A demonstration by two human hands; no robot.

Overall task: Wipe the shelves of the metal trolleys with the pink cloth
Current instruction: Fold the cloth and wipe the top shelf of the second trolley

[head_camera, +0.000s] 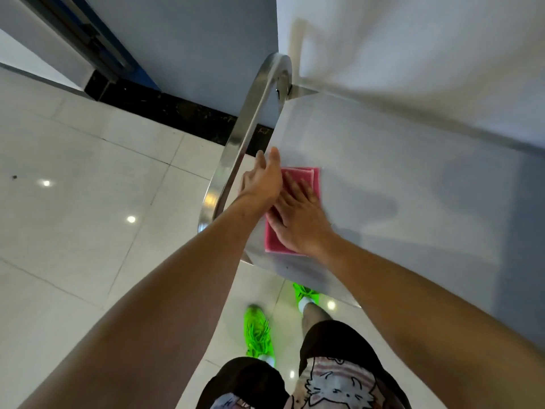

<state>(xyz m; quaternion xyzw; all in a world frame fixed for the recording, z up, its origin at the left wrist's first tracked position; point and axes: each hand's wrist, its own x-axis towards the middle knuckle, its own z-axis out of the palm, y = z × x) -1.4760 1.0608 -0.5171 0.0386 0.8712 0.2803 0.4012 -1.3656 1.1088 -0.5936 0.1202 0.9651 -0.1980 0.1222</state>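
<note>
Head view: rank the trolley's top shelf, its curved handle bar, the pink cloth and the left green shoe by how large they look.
1. Top shelf
2. Curved handle bar
3. Pink cloth and left green shoe: too close to rank; a hand covers much of the cloth, and the shoe is farther away.

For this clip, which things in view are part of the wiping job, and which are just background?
Part of the job:
pink cloth, flat on the shelf
top shelf of the trolley
right hand, pressing the cloth
left hand, at the shelf's edge
trolley handle

Background:
tiled floor
wall
green shoes
</note>
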